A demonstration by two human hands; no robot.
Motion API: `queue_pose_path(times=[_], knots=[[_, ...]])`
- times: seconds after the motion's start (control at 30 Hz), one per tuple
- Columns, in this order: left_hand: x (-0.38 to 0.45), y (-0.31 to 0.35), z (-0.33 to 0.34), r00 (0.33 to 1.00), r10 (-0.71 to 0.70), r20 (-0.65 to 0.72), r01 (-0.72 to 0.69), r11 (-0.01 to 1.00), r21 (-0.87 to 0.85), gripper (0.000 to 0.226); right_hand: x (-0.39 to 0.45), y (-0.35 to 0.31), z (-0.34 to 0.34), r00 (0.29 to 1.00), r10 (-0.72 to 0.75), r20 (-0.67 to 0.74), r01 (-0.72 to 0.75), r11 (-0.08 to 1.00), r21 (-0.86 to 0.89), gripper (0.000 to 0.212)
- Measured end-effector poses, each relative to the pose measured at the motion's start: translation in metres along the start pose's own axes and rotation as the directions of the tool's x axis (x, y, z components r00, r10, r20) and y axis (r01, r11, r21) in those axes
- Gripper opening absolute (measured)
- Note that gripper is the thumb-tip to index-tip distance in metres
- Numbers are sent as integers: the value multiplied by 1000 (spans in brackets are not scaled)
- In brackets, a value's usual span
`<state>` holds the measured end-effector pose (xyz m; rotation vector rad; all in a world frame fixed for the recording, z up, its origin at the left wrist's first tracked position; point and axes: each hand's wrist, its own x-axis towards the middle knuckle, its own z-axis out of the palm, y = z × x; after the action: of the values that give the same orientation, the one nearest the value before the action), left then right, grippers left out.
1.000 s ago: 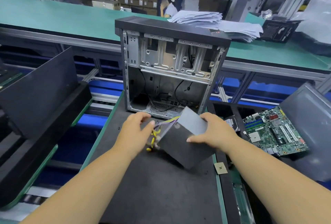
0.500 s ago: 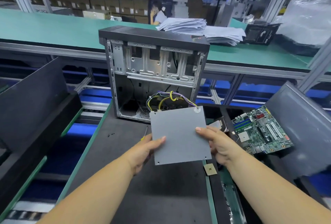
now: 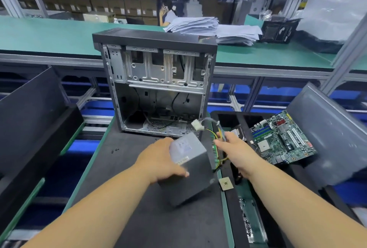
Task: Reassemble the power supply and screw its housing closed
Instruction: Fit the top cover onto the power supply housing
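While the left hand [image 3: 158,160] grips the power supply [image 3: 190,170] and the right hand [image 3: 234,148] holds its cables [image 3: 216,132], tucking them in comes next, toward 12 o'clock.

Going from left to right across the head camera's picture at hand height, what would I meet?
Black slanted panel → left hand → grey power supply → right hand → green circuit board → grey panel.
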<state>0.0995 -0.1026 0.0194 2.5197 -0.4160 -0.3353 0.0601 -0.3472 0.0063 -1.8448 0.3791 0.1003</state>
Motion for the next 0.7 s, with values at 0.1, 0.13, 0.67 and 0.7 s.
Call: queue_pose_path(times=[0.1, 0.13, 0.67, 0.7], knots=[[3, 7, 10, 988, 152, -2, -146, 952, 269, 83, 2, -3, 3, 1000, 6, -16, -6, 1000, -21, 48], [4, 9, 14, 979, 202, -6, -187, 918, 350, 85, 2, -5, 4, 1000, 3, -14, -3, 1000, -30, 54], [26, -20, 11, 990, -138, -8, 112, 832, -544, 22, 8, -11, 38, 995, 101, 20, -96, 980, -174, 41], [25, -25, 12, 976, -215, 41, 191, 745, -640, 17, 9, -12, 38, 992, 122, 28, -117, 983, -140, 42]])
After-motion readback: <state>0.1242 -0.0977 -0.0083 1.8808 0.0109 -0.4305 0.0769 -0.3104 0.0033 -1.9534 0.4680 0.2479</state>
